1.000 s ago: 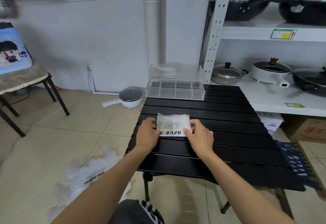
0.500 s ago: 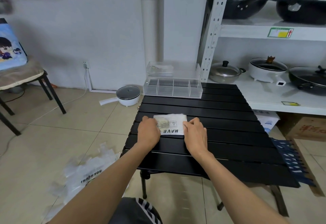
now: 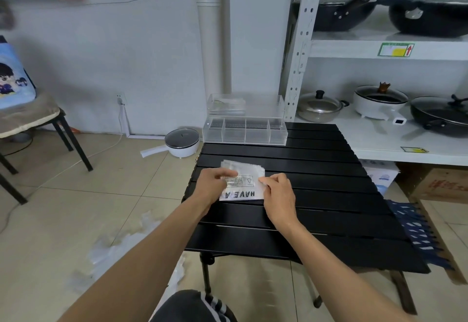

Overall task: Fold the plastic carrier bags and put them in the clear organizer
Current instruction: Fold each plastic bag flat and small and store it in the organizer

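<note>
A folded white plastic carrier bag (image 3: pixel 244 184) with black print lies on the black slatted table (image 3: pixel 316 195). My left hand (image 3: pixel 215 184) pinches its left edge, thumb on top of the bag. My right hand (image 3: pixel 278 195) pinches its right edge with curled fingers. The clear organizer (image 3: pixel 244 131) stands at the table's far edge, with several compartments and a folded bag showing in its raised back section. More crumpled plastic bags (image 3: pixel 121 250) lie on the floor to the left of the table.
A white shelf rack (image 3: pixel 379 50) with black pans and pots stands right of the table. A small white pot (image 3: pixel 181 141) sits on the floor near the organizer. A chair (image 3: pixel 38 124) stands far left. A blue patterned cloth (image 3: pixel 415 233) hangs by the table's right side.
Both hands have shifted from pressing the bag flat to pinching its left and right edges. The bag's left side is slightly lifted.
</note>
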`<control>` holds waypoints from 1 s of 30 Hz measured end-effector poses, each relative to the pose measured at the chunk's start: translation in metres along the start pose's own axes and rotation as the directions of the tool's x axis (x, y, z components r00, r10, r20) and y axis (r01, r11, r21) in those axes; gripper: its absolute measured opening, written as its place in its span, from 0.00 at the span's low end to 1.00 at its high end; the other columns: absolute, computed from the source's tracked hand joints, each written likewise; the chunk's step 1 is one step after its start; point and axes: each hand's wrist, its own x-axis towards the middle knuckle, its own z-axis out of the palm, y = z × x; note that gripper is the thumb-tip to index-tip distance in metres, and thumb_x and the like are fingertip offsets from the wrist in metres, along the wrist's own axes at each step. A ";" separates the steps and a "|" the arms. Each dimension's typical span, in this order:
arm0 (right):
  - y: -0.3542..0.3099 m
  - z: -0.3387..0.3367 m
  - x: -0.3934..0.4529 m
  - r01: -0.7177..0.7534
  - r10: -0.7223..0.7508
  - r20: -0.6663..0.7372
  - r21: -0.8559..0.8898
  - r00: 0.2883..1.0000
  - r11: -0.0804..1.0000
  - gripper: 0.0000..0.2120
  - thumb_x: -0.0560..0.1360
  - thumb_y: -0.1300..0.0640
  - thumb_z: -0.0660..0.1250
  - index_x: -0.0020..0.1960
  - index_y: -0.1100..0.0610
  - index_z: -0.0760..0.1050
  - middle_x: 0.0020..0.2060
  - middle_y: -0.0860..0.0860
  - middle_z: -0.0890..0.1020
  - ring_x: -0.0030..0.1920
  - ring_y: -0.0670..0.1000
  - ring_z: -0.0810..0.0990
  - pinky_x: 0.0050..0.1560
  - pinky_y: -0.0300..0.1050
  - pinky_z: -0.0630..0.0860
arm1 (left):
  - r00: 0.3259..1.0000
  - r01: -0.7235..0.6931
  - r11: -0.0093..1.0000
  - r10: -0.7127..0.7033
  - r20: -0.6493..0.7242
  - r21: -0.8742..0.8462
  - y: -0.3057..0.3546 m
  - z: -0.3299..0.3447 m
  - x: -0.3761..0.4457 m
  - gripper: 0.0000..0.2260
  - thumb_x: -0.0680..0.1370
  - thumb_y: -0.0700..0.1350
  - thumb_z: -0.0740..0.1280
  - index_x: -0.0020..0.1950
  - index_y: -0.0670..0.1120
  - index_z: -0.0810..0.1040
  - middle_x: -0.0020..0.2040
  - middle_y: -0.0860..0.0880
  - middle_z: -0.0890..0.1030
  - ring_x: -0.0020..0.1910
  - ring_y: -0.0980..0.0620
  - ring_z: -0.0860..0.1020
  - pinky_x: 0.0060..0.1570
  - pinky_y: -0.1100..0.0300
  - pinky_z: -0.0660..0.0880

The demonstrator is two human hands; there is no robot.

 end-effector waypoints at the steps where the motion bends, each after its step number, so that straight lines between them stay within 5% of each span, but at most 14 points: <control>1: -0.001 -0.002 0.000 -0.014 0.016 -0.027 0.070 1.000 0.997 0.16 0.81 0.60 0.59 0.67 0.53 0.75 0.60 0.49 0.72 0.61 0.50 0.72 0.58 0.42 0.70 | 0.999 -0.043 0.998 0.043 0.000 -0.038 -0.001 0.001 0.000 0.22 0.72 0.25 0.58 0.50 0.45 0.84 0.55 0.49 0.81 0.50 0.53 0.79 0.49 0.64 0.76; 5: -0.007 -0.005 0.011 -0.115 0.123 0.012 0.453 0.992 0.884 0.23 0.81 0.52 0.60 0.76 0.44 0.61 0.69 0.48 0.70 0.66 0.48 0.71 0.66 0.46 0.70 | 0.990 -0.135 0.980 0.138 0.010 -0.148 0.000 -0.005 0.010 0.24 0.70 0.22 0.57 0.48 0.45 0.84 0.57 0.46 0.82 0.56 0.52 0.80 0.55 0.60 0.77; 9: -0.026 0.002 0.035 -0.139 0.151 0.039 0.665 0.988 0.734 0.28 0.82 0.57 0.59 0.73 0.32 0.56 0.47 0.41 0.75 0.47 0.40 0.72 0.51 0.39 0.71 | 0.993 -0.115 0.979 0.110 -0.038 -0.170 0.010 -0.014 0.025 0.22 0.70 0.22 0.56 0.51 0.40 0.82 0.54 0.43 0.81 0.47 0.53 0.80 0.44 0.65 0.79; 12: -0.047 0.002 0.055 -0.074 0.142 -0.044 0.680 0.989 0.729 0.32 0.81 0.66 0.57 0.75 0.35 0.58 0.43 0.46 0.76 0.39 0.41 0.72 0.42 0.31 0.73 | 0.993 -0.075 0.988 0.061 -0.103 -0.137 0.019 -0.024 0.045 0.18 0.72 0.24 0.59 0.53 0.39 0.81 0.49 0.43 0.80 0.41 0.53 0.80 0.39 0.66 0.79; 15: -0.067 0.006 0.082 -0.041 0.110 -0.066 0.648 0.992 0.761 0.27 0.81 0.67 0.55 0.72 0.42 0.67 0.66 0.47 0.75 0.60 0.41 0.73 0.66 0.36 0.69 | 0.982 -0.064 0.984 0.032 -0.186 -0.164 0.031 -0.037 0.073 0.16 0.73 0.26 0.62 0.55 0.39 0.80 0.43 0.46 0.78 0.35 0.56 0.76 0.32 0.70 0.74; 19: -0.077 0.014 0.133 -0.051 0.077 -0.020 0.573 0.997 0.818 0.18 0.81 0.67 0.55 0.62 0.56 0.80 0.62 0.49 0.79 0.64 0.46 0.74 0.63 0.33 0.66 | 0.977 -0.070 0.980 0.030 -0.210 -0.187 0.048 -0.054 0.120 0.14 0.74 0.27 0.65 0.58 0.37 0.80 0.49 0.45 0.80 0.42 0.53 0.78 0.46 0.64 0.77; 22: -0.085 0.015 0.182 -0.011 0.056 -0.069 0.530 0.996 0.848 0.17 0.81 0.67 0.55 0.60 0.59 0.80 0.59 0.52 0.80 0.62 0.51 0.76 0.64 0.40 0.70 | 0.969 -0.116 0.986 0.086 -0.230 -0.119 0.066 -0.060 0.158 0.15 0.74 0.28 0.65 0.58 0.39 0.80 0.51 0.44 0.80 0.44 0.51 0.78 0.52 0.58 0.77; 26: -0.093 0.011 0.242 0.020 0.012 -0.060 0.497 0.998 0.868 0.19 0.79 0.67 0.54 0.64 0.59 0.78 0.64 0.53 0.77 0.65 0.51 0.74 0.66 0.41 0.68 | 0.962 -0.186 0.981 0.194 -0.191 0.060 0.087 -0.062 0.208 0.20 0.73 0.28 0.62 0.61 0.43 0.79 0.55 0.48 0.76 0.45 0.54 0.79 0.45 0.65 0.76; 30: -0.093 0.015 0.291 -0.003 0.003 0.000 0.437 1.000 0.899 0.23 0.77 0.70 0.54 0.69 0.59 0.73 0.68 0.53 0.73 0.68 0.52 0.71 0.60 0.34 0.63 | 0.960 -0.192 0.958 0.229 -0.164 0.213 0.096 -0.060 0.261 0.24 0.71 0.28 0.60 0.64 0.44 0.77 0.64 0.42 0.75 0.61 0.43 0.76 0.61 0.54 0.74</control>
